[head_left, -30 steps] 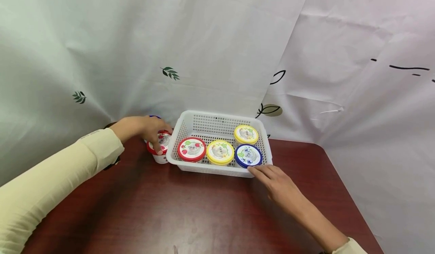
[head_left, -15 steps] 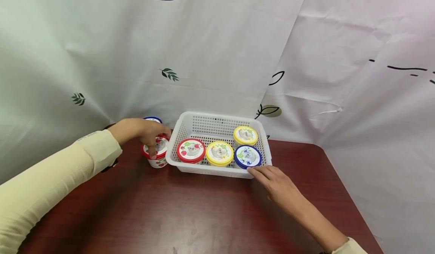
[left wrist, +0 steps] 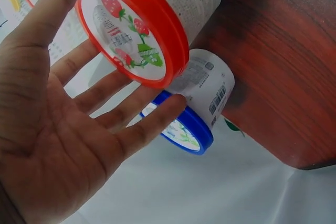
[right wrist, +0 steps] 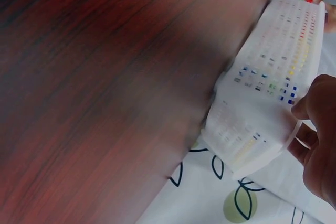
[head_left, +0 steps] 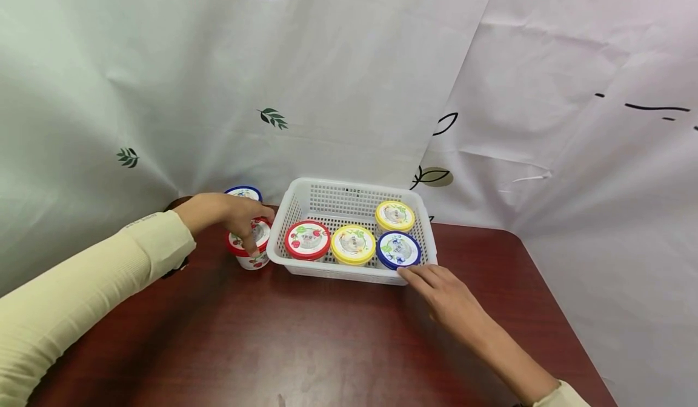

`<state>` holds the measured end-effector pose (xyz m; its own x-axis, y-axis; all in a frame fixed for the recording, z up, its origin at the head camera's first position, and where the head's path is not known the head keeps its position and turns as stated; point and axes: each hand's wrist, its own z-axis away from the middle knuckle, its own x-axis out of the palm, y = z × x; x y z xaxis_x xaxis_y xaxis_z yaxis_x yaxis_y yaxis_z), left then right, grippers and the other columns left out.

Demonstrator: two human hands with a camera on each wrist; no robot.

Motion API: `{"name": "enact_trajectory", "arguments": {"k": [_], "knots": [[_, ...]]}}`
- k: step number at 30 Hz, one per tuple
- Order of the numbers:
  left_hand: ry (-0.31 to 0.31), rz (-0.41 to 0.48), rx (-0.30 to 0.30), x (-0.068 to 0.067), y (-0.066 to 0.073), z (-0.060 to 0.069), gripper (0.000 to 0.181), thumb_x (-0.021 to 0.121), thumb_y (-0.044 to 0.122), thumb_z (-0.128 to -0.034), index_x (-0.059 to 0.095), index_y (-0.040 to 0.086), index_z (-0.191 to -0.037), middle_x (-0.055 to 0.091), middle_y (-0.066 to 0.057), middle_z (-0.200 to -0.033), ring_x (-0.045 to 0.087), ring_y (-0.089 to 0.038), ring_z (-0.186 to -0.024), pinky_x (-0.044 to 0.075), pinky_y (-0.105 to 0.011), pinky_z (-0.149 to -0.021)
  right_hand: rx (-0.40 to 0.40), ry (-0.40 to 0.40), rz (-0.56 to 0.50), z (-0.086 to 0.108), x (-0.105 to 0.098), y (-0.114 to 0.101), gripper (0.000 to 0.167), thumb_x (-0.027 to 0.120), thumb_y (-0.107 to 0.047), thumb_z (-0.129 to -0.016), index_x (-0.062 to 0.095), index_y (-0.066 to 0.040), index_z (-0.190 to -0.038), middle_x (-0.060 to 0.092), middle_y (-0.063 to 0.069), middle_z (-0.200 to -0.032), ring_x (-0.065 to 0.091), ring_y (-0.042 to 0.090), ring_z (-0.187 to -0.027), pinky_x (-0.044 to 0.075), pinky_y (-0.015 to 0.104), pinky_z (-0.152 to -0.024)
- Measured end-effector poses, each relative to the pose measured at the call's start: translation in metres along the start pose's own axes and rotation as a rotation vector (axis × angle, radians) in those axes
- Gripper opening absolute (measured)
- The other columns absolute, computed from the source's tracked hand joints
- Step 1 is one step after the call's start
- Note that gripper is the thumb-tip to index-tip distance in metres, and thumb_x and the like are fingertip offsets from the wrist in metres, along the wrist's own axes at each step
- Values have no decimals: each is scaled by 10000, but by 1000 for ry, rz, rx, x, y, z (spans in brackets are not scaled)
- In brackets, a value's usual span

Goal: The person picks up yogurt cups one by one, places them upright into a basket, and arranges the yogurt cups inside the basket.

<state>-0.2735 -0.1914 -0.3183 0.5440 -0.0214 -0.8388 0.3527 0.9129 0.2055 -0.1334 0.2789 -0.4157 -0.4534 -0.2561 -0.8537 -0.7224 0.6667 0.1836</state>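
My left hand (head_left: 234, 214) hovers around a round tub with a red lid (head_left: 238, 242) that stands just left of the white basket (head_left: 354, 277). In the left wrist view its fingers (left wrist: 126, 114) are spread and fairly straight beside the strawberry-printed lid; contact is hard to tell. Behind that tub is one with a blue lid (head_left: 243, 192). My right hand (head_left: 449, 298) holds the basket's near right corner, thumb on the outside wall and fingers over the rim. Inside the basket sit a red-lidded tub (head_left: 308, 240), two yellow-lidded tubs (head_left: 353, 244) and a blue-lidded tub (head_left: 399, 250).
Everything stands on a dark red wooden table (head_left: 327, 340). A white printed cloth (head_left: 349, 92) hangs right behind the basket, and another stretch (head_left: 611, 243) borders the table's right side. The basket's back left part shows bare floor (head_left: 332, 220).
The red-lidded tub beside the basket has shifted slightly left and nearer, uncovering more of the blue-lidded one. My left thumb has then moved right along its lid. The right hand stays in place.
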Motion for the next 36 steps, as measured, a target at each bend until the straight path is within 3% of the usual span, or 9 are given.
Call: {"name": "enact_trajectory", "arguments": {"k": [7, 12, 18, 27, 36], "knots": [[-28, 16, -2, 6, 0, -7, 1087, 1002, 516, -798, 491, 171, -1693, 594, -224, -1595, 572, -456, -1421, 567, -716, -1142, -8, 13, 1, 0, 1, 1, 651, 764, 116, -827, 724, -75, -1448, 766, 82, -1306, 750, 290, -1169, 639, 479, -1026], [-42, 24, -11, 4, 3, -8, 1072, 1015, 464, -799, 499, 171, -1692, 620, -211, -1568, 594, -445, -1396, 563, -721, -1144, -13, 25, 5, 0, 2, 1, 654, 774, 114, -812, 730, -73, -1437, 768, 82, -1298, 750, 288, -1159, 639, 478, -1012], [-74, -25, -36, -1, 5, -5, 1014, 1027, 415, -793, 546, 180, -1654, 635, -204, -1536, 581, -445, -1386, 603, -687, -1103, -18, 33, -1, 0, 3, 1, 657, 768, 119, -811, 728, -70, -1439, 766, 82, -1298, 750, 288, -1156, 641, 478, -1007], [-153, -63, -45, -31, -1, 9, 968, 1014, 461, -796, 577, 162, -1605, 592, -218, -1525, 587, -436, -1373, 660, -600, -1038, -33, 50, -3, 0, 4, 1, 659, 756, 127, -809, 728, -65, -1438, 762, 84, -1286, 749, 285, -1141, 643, 472, -990], [-116, -110, -58, -53, 2, 19, 936, 1016, 388, -819, 584, 89, -1593, 582, -255, -1551, 630, -413, -1351, 622, -623, -1093, -31, 60, -7, 0, 5, 1, 634, 776, 108, -820, 734, -63, -1429, 765, 85, -1273, 752, 284, -1132, 642, 478, -981]]}}
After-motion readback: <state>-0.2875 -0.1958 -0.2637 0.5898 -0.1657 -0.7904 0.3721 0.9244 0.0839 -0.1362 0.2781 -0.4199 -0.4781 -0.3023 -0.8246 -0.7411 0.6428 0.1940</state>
